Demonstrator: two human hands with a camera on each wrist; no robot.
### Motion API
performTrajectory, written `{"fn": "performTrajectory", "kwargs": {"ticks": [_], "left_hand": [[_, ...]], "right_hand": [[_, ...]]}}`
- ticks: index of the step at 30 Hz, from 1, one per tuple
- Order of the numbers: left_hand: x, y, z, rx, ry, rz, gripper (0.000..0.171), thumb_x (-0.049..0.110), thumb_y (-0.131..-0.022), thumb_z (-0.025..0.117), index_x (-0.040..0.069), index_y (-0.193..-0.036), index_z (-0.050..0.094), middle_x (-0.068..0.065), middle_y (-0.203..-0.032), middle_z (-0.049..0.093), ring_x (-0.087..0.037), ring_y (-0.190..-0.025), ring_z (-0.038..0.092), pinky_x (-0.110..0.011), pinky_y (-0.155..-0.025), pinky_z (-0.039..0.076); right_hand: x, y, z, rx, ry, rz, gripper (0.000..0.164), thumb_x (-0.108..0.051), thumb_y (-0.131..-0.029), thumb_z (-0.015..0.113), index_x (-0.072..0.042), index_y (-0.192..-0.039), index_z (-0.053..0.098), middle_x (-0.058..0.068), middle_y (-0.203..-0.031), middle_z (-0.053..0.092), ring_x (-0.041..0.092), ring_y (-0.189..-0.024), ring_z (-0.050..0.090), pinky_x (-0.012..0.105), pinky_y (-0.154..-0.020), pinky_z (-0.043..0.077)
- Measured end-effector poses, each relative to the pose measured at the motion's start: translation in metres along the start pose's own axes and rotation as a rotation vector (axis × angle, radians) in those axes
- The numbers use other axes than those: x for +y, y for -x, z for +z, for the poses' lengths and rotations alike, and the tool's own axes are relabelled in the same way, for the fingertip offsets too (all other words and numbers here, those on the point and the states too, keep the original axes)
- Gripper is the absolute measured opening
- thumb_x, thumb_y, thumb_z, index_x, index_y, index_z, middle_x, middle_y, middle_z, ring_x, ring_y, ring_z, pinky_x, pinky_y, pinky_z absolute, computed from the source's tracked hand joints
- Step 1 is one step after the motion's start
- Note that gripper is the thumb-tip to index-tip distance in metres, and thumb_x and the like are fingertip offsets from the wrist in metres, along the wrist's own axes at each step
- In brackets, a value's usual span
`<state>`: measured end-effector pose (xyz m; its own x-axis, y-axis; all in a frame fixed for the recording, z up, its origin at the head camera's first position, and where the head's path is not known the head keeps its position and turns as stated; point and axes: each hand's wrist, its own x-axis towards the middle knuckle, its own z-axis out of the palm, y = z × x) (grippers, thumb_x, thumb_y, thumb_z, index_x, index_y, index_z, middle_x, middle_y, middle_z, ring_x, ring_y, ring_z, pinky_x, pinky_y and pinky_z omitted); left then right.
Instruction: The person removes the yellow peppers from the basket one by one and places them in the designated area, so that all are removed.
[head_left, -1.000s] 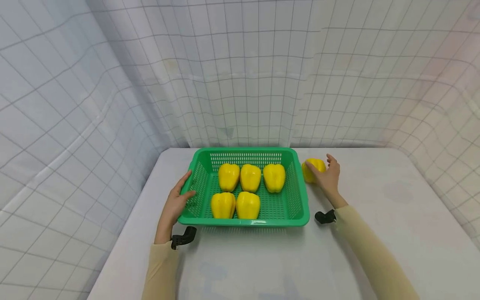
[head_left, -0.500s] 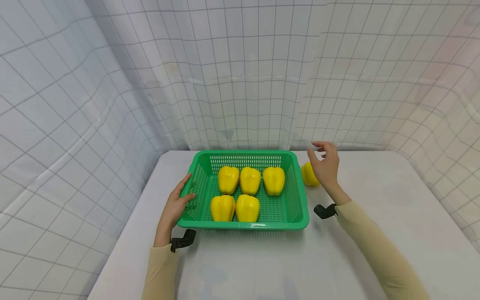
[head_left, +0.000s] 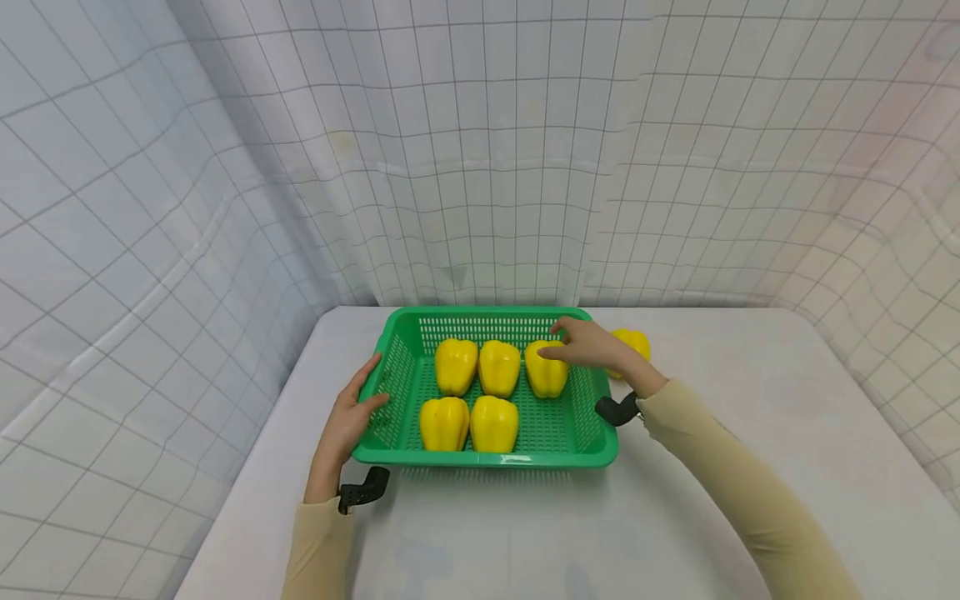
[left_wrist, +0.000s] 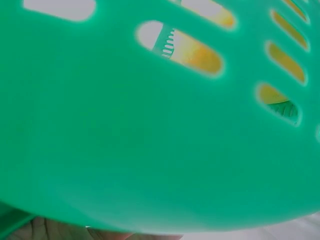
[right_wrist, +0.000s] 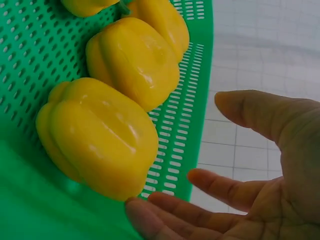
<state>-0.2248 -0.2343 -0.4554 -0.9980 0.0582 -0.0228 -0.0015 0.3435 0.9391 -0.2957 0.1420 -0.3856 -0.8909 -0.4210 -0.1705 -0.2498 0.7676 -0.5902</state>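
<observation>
A green plastic basket (head_left: 480,460) stands on the table with several yellow bell peppers (head_left: 457,367) in it. My left hand (head_left: 348,421) holds the basket by its left side, thumb at the rim. The left wrist view is filled by the basket's slotted wall, fingers (left_wrist: 55,231) showing at its bottom edge. My right hand (head_left: 588,343) hangs over the basket's right part, fingers spread and holding nothing. Close by its fingertips is the rightmost bell pepper in the basket (right_wrist: 100,140). Outside on the right, another yellow bell pepper (head_left: 633,340) lies partly hidden behind my right wrist.
White table (head_left: 750,417) extends to the right of the basket and in front of it. Grid-patterned white curtains (head_left: 480,167) enclose the back and both sides. A black wrist camera (head_left: 618,410) on my right arm overlaps the basket's right rim.
My right hand has let go of the bell pepper outside the basket, lifted, and moved left over the basket. My left hand has stayed at the basket's left side.
</observation>
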Motion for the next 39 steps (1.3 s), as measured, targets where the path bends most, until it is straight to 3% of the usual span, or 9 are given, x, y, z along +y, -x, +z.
{"fn": "performTrajectory", "kwargs": {"ticks": [3, 10, 16, 26, 39], "left_hand": [[0.0, 0.0, 0.0, -0.004, -0.011, -0.006, 0.065, 0.007, -0.098, 0.049, 0.024, -0.153, 0.021, -0.008, -0.157, 0.011, -0.033, -0.14, 0.014, -0.057, -0.105, 0.021], [0.001, 0.0, 0.0, -0.002, -0.023, -0.011, 0.065, 0.007, -0.097, 0.05, 0.025, -0.153, 0.021, -0.009, -0.157, 0.011, -0.034, -0.139, 0.015, -0.058, -0.104, 0.021], [0.001, 0.0, 0.0, -0.006, -0.01, -0.009, 0.065, 0.006, -0.097, 0.049, 0.024, -0.153, 0.021, -0.009, -0.157, 0.011, -0.034, -0.139, 0.015, -0.057, -0.104, 0.022], [-0.001, -0.001, 0.0, -0.01, 0.004, -0.009, 0.065, 0.006, -0.097, 0.049, 0.024, -0.153, 0.021, -0.009, -0.157, 0.011, -0.034, -0.139, 0.015, -0.056, -0.103, 0.023], [0.001, -0.001, 0.0, -0.012, 0.008, -0.016, 0.065, 0.006, -0.098, 0.049, 0.025, -0.153, 0.021, -0.008, -0.157, 0.011, -0.033, -0.139, 0.015, -0.056, -0.104, 0.022]], "right_hand": [[-0.003, -0.008, 0.004, -0.025, 0.041, 0.033, 0.064, -0.038, -0.092, 0.059, 0.007, -0.134, 0.043, 0.023, -0.125, 0.054, 0.032, -0.107, 0.054, 0.045, -0.088, 0.045], [-0.013, -0.021, 0.01, -0.105, 0.11, 0.129, 0.08, -0.04, -0.093, 0.057, 0.011, -0.145, 0.023, 0.027, -0.142, 0.037, 0.038, -0.126, 0.041, 0.048, -0.1, 0.035], [-0.014, -0.031, 0.02, -0.12, 0.139, 0.227, 0.092, -0.043, -0.091, 0.059, 0.011, -0.147, 0.011, 0.029, -0.145, 0.03, 0.039, -0.132, 0.033, 0.049, -0.103, 0.03], [-0.011, -0.043, 0.032, -0.113, 0.189, 0.278, 0.096, -0.045, -0.087, 0.065, 0.013, -0.145, 0.015, 0.03, -0.139, 0.039, 0.038, -0.126, 0.04, 0.047, -0.099, 0.037], [-0.007, -0.044, 0.035, -0.136, 0.157, 0.27, 0.098, -0.043, -0.087, 0.066, 0.016, -0.144, 0.013, 0.032, -0.141, 0.036, 0.037, -0.127, 0.04, 0.044, -0.101, 0.035]]}}
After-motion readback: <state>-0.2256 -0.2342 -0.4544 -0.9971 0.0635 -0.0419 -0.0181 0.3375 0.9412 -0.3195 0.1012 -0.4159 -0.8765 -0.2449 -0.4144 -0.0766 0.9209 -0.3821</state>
